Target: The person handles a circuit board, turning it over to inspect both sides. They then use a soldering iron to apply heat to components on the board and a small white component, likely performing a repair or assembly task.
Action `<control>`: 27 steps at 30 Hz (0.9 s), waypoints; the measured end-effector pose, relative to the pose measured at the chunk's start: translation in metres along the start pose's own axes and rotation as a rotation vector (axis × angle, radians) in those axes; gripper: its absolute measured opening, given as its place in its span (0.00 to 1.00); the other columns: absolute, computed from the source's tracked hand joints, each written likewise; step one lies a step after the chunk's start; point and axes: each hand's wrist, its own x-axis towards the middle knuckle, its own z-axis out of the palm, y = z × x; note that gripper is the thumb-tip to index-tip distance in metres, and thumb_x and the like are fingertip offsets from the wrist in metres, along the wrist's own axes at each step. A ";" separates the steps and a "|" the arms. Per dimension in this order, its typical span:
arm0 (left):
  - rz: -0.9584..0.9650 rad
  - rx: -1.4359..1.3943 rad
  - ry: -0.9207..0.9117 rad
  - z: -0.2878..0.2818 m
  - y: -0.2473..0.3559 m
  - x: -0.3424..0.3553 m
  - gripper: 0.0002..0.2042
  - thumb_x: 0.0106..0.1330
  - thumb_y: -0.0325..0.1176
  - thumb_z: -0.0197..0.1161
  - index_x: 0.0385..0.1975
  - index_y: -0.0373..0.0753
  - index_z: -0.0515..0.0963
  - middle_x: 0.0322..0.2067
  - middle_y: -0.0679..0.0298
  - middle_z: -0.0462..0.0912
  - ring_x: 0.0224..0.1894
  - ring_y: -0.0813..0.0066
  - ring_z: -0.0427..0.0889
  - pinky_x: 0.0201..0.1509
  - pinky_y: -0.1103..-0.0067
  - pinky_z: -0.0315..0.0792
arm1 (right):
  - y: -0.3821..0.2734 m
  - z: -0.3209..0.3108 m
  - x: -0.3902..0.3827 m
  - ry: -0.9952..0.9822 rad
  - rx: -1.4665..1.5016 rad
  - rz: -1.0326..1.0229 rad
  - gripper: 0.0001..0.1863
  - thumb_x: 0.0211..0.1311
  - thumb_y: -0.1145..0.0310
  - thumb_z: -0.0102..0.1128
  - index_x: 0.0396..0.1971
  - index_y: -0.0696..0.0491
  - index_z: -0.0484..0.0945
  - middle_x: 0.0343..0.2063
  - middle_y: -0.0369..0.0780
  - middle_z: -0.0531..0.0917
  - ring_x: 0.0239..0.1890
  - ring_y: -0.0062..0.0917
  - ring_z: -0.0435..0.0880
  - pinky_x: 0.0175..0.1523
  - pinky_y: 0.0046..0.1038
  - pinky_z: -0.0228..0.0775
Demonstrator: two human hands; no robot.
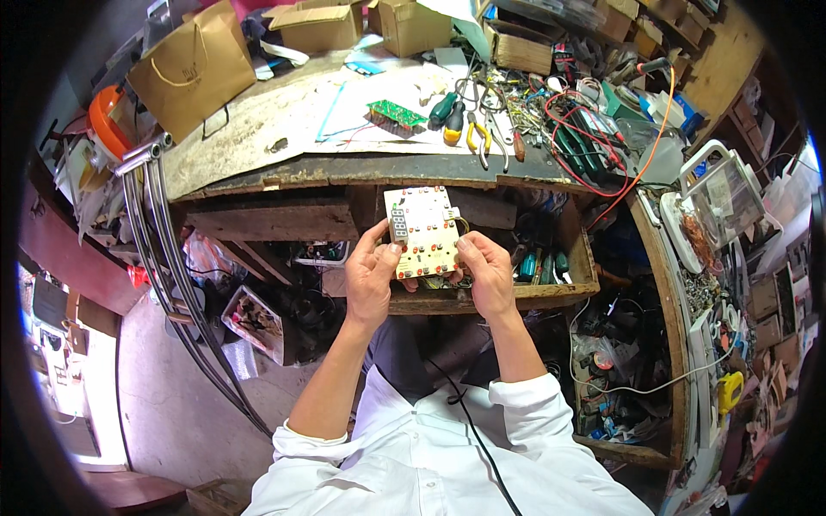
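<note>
Between both hands I hold a cream-coloured circuit board (433, 225) with small red buttons and a dark digit display along its left side. It is tilted up toward me, just in front of the bench edge. My left hand (372, 273) grips its lower left side, thumb on the front. At the lower right, my right hand (489, 271) pinches the edge between thumb and fingers, near some wires. Most of the fingers are hidden behind the board. On the bench beyond lie a green circuit board (397, 113), screwdrivers (453, 123) and pliers (478, 138).
An open wooden drawer (551, 295) with green-handled tools sits below the bench top. Tangled red test leads (594, 176) hang over the right edge. Bent metal tubes (176, 292) stand at left, near a paper bag (196, 69). A dark cord (476, 430) runs down my shirt.
</note>
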 end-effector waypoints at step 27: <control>0.052 -0.012 0.028 -0.001 -0.005 -0.003 0.22 0.71 0.27 0.49 0.63 0.27 0.61 0.45 0.58 0.81 0.37 0.80 0.82 0.32 0.83 0.79 | -0.001 0.004 -0.008 -0.100 -0.104 -0.038 0.06 0.63 0.76 0.63 0.37 0.58 0.75 0.30 0.31 0.80 0.30 0.09 0.77 0.37 0.14 0.70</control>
